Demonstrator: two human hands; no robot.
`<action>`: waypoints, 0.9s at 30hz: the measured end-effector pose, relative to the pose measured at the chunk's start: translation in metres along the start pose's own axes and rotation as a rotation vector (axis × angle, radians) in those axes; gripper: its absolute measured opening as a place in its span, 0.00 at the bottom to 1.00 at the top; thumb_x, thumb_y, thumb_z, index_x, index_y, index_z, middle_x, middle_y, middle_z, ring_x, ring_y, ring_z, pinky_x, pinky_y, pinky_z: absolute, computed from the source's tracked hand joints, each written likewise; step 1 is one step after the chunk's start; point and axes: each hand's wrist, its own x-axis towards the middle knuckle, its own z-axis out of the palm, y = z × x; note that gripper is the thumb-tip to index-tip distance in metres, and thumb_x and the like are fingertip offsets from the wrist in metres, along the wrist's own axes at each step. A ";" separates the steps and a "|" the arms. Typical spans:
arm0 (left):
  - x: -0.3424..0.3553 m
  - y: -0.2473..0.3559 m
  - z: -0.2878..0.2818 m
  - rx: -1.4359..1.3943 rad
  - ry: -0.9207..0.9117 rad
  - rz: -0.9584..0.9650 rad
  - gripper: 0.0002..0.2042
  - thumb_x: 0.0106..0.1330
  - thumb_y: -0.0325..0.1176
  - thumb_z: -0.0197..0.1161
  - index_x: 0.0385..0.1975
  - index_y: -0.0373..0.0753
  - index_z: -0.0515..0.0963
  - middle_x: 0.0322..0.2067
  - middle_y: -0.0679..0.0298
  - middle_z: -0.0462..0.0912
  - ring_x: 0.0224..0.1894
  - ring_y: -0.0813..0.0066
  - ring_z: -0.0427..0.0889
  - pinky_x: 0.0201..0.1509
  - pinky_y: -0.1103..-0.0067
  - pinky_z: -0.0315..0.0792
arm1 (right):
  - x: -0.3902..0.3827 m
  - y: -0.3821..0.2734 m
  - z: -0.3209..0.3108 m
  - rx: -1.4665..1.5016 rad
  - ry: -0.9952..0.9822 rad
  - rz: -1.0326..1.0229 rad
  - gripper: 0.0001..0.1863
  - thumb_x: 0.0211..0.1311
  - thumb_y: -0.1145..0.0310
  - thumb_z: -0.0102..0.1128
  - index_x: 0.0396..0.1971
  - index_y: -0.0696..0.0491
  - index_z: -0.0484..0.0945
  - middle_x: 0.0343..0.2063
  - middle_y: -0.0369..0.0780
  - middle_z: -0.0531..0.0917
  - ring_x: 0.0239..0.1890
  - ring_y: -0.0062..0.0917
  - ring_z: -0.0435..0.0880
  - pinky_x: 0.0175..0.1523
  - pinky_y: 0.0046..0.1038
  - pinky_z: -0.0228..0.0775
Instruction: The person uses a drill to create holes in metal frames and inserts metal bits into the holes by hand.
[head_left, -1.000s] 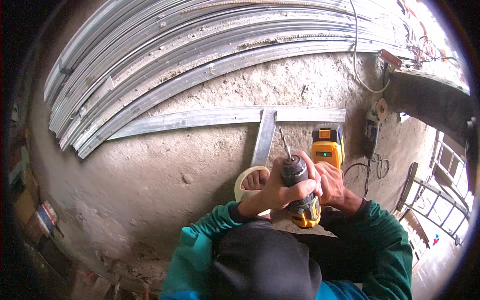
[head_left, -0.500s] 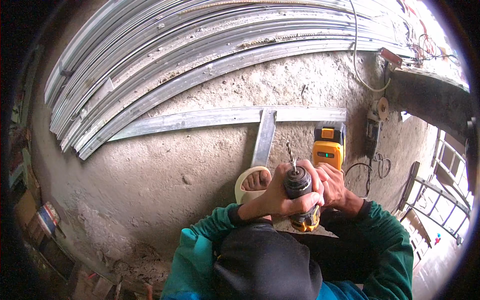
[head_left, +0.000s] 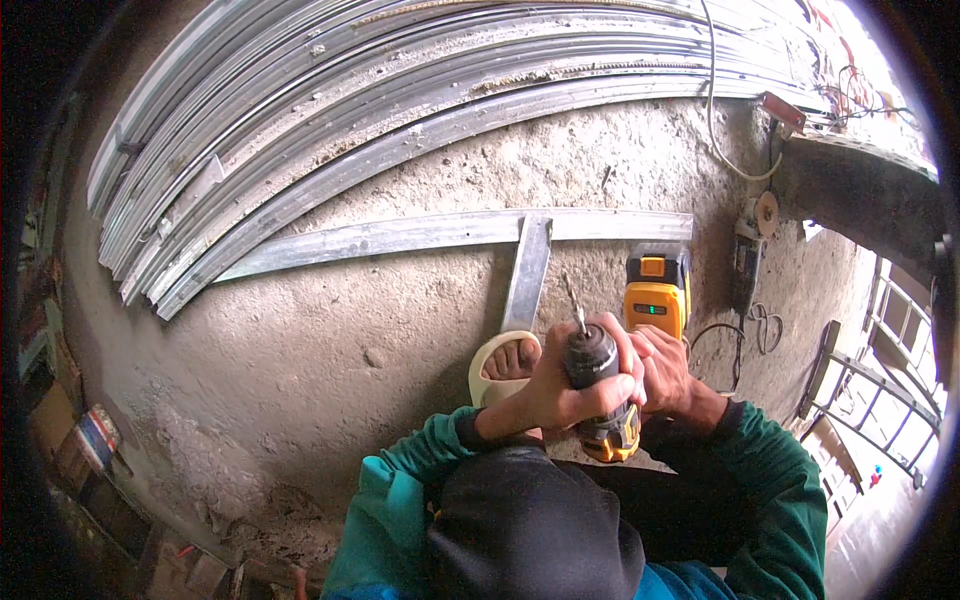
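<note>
**Left hand (head_left: 548, 388) and right hand (head_left: 668, 378) folded on a cordless drill (head_left: 592, 360)**

At the far left and across the top, long metal profiles (head_left: 400, 112) lie stacked on the rough floor. A long flat metal strip (head_left: 430, 234) runs rightward from beside them, with a shorter metal piece (head_left: 528, 275) meeting it at an angle and reaching down to a pale sandal (head_left: 482, 368) on the person's foot.

Right of the sandal, the left hand curls around the drill's black front end, thumb laid across the near side and no gap left against the tool. The drill bit (head_left: 574, 302) points away from the person, apart from the metal. The right hand, beside it, has its fingers bent in and closed at the drill's handle, which they mostly hide. The yellow-and-black battery end (head_left: 656, 298) sticks out beyond the right knuckles.

Farther right, an angle grinder (head_left: 747, 260) rests on the floor.
</note>
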 end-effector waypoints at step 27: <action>0.011 -0.020 -0.013 -0.406 0.535 -0.240 0.09 0.59 0.37 0.59 0.27 0.43 0.67 0.25 0.68 0.70 0.32 0.73 0.74 0.57 0.71 0.65 | -0.021 0.009 0.023 0.349 -0.090 0.443 0.20 0.47 0.65 0.63 0.39 0.55 0.69 0.24 0.46 0.78 0.27 0.43 0.79 0.30 0.36 0.68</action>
